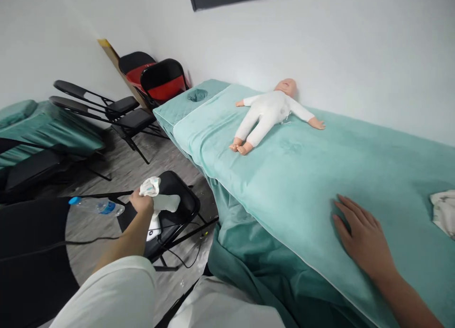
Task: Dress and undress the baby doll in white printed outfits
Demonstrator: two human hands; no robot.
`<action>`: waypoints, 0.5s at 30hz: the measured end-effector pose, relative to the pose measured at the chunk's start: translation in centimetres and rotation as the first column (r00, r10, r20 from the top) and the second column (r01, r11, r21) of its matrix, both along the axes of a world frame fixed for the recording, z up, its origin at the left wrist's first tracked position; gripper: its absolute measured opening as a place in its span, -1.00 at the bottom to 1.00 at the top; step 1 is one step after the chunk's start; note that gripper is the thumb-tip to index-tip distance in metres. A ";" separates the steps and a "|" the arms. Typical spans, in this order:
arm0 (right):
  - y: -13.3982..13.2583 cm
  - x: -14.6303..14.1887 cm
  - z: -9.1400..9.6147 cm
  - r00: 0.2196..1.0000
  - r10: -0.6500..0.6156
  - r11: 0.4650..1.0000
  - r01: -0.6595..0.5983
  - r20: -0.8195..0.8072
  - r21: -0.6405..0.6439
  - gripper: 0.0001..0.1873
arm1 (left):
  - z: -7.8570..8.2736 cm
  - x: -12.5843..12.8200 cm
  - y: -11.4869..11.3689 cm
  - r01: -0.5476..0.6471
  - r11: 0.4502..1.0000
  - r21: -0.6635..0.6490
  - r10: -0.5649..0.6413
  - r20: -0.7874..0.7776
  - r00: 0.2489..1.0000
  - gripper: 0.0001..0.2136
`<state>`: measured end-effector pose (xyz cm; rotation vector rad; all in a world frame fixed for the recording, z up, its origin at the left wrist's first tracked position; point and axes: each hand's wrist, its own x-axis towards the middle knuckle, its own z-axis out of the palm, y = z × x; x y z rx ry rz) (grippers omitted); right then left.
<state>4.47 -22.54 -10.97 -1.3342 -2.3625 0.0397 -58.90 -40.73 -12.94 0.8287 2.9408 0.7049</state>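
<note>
My left hand [141, 201] is closed around a small white patterned cloth [150, 186], held above the seat of a black folding chair [177, 202]. More white fabric [167, 204] lies on that seat below the hand. My right hand [360, 233] rests flat and open on the teal cover of a massage table [284, 176], fingers stretched out. A baby doll [272, 112] in a white suit lies on its back farther along the table, arms spread, near the wall.
A plastic water bottle [97, 205] with a blue cap lies left of the chair. Several folding chairs [124, 112] stand at the back left by another teal-covered table [46, 126]. A pale cloth [444, 212] lies at the table's right edge. Cables run across the floor.
</note>
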 end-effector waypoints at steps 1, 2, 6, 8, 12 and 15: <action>0.0 0.0 0.0 1.000 0.005 1.000 -0.005 -0.003 0.000 -0.50 | -1.0 0.4 -0.8 -0.043 0.999 -0.032 0.043 0.003 0.999 -0.61; -0.1 0.0 0.0 1.000 0.008 1.000 -0.008 -0.006 -0.001 -0.51 | -2.0 0.8 -1.6 -0.058 0.996 -0.067 0.059 0.009 0.998 -0.58; -0.2 -0.1 0.3 1.000 0.001 1.000 -0.001 -0.003 -0.003 -0.54 | -4.9 1.6 -4.9 0.092 0.965 -0.244 -0.088 0.028 0.996 -0.54; -0.2 -0.2 0.5 1.000 0.000 1.000 0.000 0.006 -0.005 -0.55 | -5.8 1.3 -6.2 0.166 0.903 -0.397 -0.193 -0.029 0.981 -0.54; -0.1 -0.2 0.5 1.000 0.009 0.999 -0.009 0.011 0.039 -0.56 | -6.7 -0.2 -7.5 0.078 0.837 -0.541 -0.223 -0.208 0.952 -0.55; 0.0 0.0 0.1 1.000 0.017 0.998 -0.018 0.019 0.062 -0.55 | -7.4 -0.2 -7.8 -0.015 0.861 -0.509 -0.162 -0.302 0.939 -0.55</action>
